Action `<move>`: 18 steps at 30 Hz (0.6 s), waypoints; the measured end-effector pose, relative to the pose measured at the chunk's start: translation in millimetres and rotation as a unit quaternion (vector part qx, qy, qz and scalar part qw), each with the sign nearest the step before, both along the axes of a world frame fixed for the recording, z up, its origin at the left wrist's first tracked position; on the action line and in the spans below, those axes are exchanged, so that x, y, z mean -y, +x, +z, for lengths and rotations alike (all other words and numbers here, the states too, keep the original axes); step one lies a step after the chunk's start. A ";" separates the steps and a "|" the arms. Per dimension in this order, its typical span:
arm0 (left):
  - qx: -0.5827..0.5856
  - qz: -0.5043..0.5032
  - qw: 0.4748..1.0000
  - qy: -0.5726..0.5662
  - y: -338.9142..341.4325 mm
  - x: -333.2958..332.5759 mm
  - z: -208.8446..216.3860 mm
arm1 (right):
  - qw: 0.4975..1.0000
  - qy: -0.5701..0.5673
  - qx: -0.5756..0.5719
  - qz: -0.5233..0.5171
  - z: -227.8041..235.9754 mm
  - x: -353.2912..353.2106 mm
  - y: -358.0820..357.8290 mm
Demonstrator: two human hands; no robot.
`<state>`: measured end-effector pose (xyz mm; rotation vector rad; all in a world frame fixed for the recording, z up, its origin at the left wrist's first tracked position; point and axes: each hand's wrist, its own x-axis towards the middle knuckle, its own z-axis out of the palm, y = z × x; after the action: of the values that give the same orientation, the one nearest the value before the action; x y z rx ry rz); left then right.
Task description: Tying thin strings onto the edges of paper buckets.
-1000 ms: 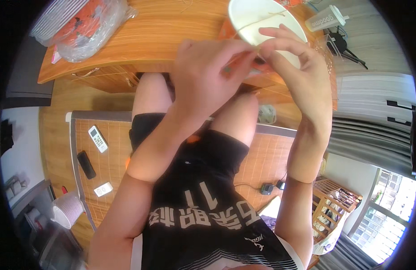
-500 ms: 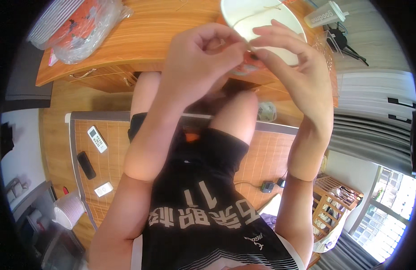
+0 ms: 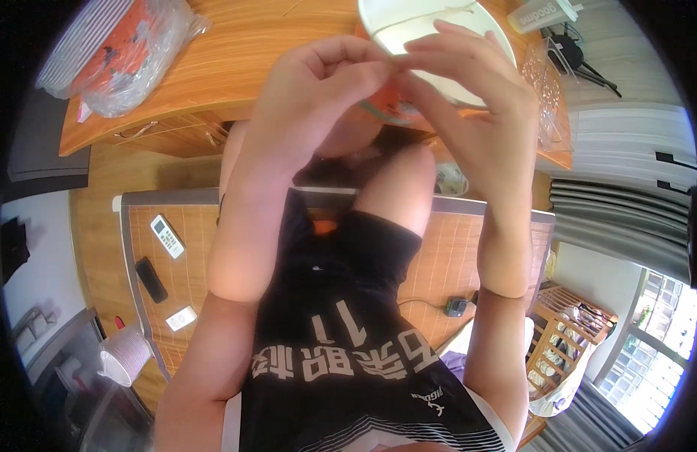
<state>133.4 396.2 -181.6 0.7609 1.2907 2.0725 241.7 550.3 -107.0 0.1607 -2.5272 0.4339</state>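
Note:
My left hand (image 3: pixel 311 90) and my right hand (image 3: pixel 484 94) meet at the fingertips above the desk. Thumb and forefinger are pinched together on each hand. The other fingers of the right hand stretch out. Whatever lies between the fingertips is too small and hidden to name. Just beyond and below them stands a wide bowl (image 3: pixel 469 34) with a white inside and an orange-red outside, partly covered by the right hand. A thin beige strand (image 3: pixel 423 21) runs across the bowl's opening; whether it reaches my fingers, I cannot tell.
On the wooden desk (image 3: pixel 243 45), a plastic-wrapped stack of orange-red bowls (image 3: pixel 130 60) sits at left. To the right are a white cup (image 3: pixel 540 15), a clear box (image 3: pixel 548 98) and a black object (image 3: pixel 567 53). A remote control (image 3: pixel 167 236) and black phone (image 3: pixel 151 280) lie near my left arm.
Both hands have shifted slightly left together, their fingertips still meeting. The view has also moved a little.

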 end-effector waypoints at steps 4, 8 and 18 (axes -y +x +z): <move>0.012 -0.051 0.998 0.019 -4.4 1.3 -1.8 | 0.998 -0.056 0.017 0.007 1.3 1.1 -2.0; 0.012 -0.034 0.998 0.044 -3.6 2.5 -3.3 | 0.998 -0.059 -0.002 0.031 -1.3 0.2 -5.4; -0.421 0.208 0.847 -0.248 11.4 36.4 26.0 | 0.988 0.043 -0.145 -0.042 -47.3 -12.6 5.1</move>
<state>144.8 359.9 -155.6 1.2851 2.5400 1.5496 246.8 562.9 -154.3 0.1391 -2.2572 0.2484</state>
